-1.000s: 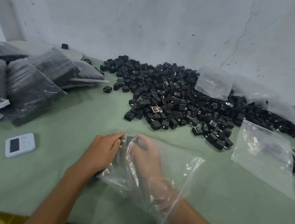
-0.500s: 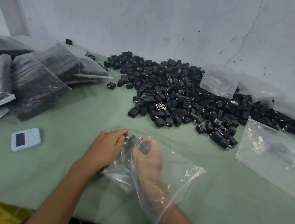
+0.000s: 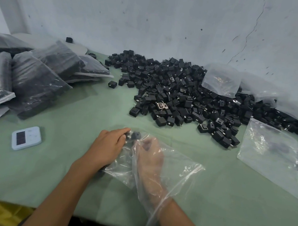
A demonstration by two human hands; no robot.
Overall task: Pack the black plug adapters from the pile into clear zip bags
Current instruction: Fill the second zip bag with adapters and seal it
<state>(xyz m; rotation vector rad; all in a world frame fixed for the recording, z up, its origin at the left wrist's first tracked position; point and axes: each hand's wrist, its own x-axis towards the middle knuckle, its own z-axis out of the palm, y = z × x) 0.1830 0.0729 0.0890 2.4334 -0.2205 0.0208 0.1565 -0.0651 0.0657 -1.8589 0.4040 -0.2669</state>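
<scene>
Right now my right hand (image 3: pixel 150 159) is sitting wrist-deep inside the bag (image 3: pixel 181 170). The bag is lying flat on the bench (image 3: pixel 73 117), long axis running away from me and a little left. Its mouth is toward me and its closed end is pointing at the pile (image 3: pixel 181 94).

- Adapters (image 3: pixel 135 135): a couple are already lying at the bag's far end, just beyond my right fingers (image 3: pixel 148 143).
- Right fingers: they are showing only through blurred plastic. A dark shape is sitting at their tips, and I cannot tell whether I am pinching it or have let it go.
- Left hand (image 3: pixel 108 149): it is resting outside the bag on its left edge, fingers together and bent down onto the film beside those adapters. Pinching or only pressing, I cannot tell.

The pile is lying ahead and to the right, apart from the bag's closed end, so the mouth is facing the wrong way for it. I am judging the right hand the nearer one for the next adapters, but it has to back out toward me first, with the left steadying the bag.

Off to the left, packed bags (image 3: pixel 38 84) are stacking up, with a timer (image 3: pixel 26 138) nearer me. A spare bag (image 3: pixel 269 154) is lying at right.
</scene>
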